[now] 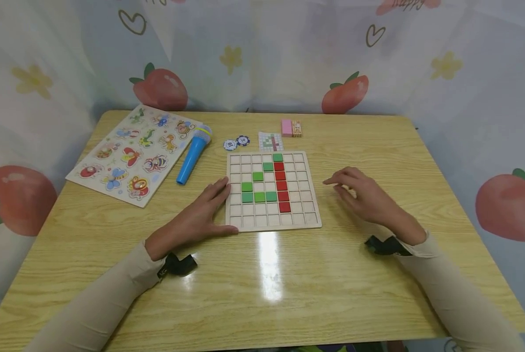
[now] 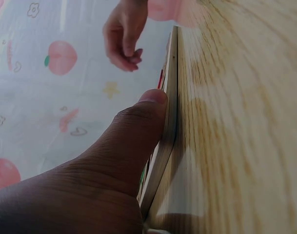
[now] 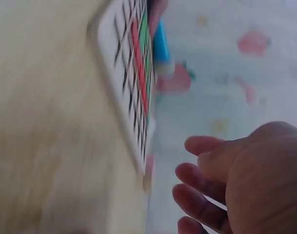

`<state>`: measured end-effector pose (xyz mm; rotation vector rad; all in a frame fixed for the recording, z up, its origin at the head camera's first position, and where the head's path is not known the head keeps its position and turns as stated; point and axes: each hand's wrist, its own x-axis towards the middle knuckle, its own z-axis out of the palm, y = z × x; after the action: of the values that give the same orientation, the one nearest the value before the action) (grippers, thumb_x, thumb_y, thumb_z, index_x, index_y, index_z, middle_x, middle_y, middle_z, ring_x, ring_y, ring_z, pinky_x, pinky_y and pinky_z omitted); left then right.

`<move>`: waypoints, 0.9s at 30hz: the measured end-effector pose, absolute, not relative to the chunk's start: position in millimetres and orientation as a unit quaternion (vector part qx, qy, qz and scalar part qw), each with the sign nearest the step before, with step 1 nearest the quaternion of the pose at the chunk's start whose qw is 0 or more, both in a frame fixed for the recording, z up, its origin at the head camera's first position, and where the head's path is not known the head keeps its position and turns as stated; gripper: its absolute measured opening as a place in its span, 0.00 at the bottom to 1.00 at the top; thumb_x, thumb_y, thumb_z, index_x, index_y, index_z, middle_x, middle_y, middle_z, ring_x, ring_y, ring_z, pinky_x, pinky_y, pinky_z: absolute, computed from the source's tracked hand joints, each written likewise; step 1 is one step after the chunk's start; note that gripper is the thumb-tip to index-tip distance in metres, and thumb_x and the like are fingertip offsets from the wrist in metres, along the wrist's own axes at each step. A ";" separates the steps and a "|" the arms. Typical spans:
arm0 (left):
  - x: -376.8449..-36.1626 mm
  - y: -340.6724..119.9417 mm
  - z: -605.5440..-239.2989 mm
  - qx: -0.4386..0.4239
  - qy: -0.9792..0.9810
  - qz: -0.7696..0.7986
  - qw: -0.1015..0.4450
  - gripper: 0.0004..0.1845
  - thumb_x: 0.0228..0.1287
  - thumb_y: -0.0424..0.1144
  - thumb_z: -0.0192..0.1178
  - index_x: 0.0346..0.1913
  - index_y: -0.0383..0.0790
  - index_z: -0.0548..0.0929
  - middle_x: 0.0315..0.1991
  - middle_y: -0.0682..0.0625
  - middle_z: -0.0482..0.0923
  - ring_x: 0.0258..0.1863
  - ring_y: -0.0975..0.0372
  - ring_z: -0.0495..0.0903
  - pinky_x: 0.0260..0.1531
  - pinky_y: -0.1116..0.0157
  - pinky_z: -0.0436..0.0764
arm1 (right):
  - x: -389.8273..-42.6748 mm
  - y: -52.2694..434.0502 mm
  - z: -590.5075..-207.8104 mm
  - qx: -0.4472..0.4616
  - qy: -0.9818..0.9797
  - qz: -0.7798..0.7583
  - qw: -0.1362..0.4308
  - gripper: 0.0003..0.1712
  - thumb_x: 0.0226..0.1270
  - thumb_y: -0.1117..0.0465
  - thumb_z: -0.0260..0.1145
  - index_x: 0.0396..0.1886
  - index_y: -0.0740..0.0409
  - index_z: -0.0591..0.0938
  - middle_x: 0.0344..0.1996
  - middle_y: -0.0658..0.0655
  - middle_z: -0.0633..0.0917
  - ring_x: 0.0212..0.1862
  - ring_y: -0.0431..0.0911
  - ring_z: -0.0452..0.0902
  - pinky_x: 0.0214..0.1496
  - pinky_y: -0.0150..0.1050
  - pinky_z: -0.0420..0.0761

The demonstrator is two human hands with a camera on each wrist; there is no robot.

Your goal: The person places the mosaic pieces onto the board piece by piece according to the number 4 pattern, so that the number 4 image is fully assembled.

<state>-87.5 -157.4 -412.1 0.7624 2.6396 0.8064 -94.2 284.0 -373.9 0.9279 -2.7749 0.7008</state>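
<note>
A square wooden grid board (image 1: 297,218) lies flat on the table, with its cells partly filled. Red tiles (image 1: 281,186) form a straight column, and several green tiles (image 1: 247,187) make a diagonal and a short row beside it. My left hand (image 1: 192,220) rests at the board's left side, fingers along that edge and thumb at the near-left corner. In the left wrist view the thumb (image 2: 133,124) presses against the board's edge (image 2: 160,161). Off the board's right side hovers my right hand (image 1: 365,198), fingers loosely bent and holding nothing.
Behind the board lie a printed pattern card (image 1: 264,140), two poker chips (image 1: 230,144) and a small pink-and-patterned box (image 1: 286,128). To the left are a blue toy microphone (image 1: 191,159) and an insect picture board (image 1: 132,193). A printed curtain (image 1: 253,58) surrounds the table (image 1: 368,303).
</note>
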 end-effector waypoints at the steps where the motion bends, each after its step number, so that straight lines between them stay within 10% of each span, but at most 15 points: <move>1: -87.5 -157.3 -411.6 0.263 0.913 0.279 0.139 0.65 0.60 0.64 0.76 0.87 0.39 0.50 0.90 0.47 0.38 0.90 0.46 0.41 0.85 0.42 0.57 | -94.9 297.6 -372.9 0.298 -0.925 0.226 0.070 0.19 0.76 0.74 0.65 0.59 0.55 0.87 0.54 0.57 0.85 0.48 0.45 0.78 0.44 0.39 0.80; 14: -87.4 -157.4 -412.0 0.260 0.914 0.277 0.141 0.65 0.59 0.65 0.76 0.87 0.40 0.49 0.90 0.48 0.38 0.89 0.46 0.41 0.85 0.42 0.56 | -88.8 380.0 -389.5 0.277 -0.928 0.242 -0.062 0.31 0.74 0.79 0.60 0.73 0.57 0.78 0.72 0.64 0.71 0.64 0.45 0.67 0.56 0.19 0.70; 27: -85.6 -158.0 -409.4 0.260 0.913 0.280 0.142 0.65 0.60 0.65 0.76 0.87 0.39 0.50 0.90 0.46 0.38 0.89 0.44 0.41 0.85 0.40 0.55 | -93.2 381.7 -397.4 0.305 -0.920 0.246 -0.019 0.25 0.68 0.77 0.70 0.61 0.53 0.84 0.56 0.51 0.80 0.45 0.33 0.74 0.42 0.27 0.80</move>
<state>-85.6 -158.0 -409.4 0.7514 2.6342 0.8073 -93.2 381.7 -397.4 0.9690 -2.9245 0.7837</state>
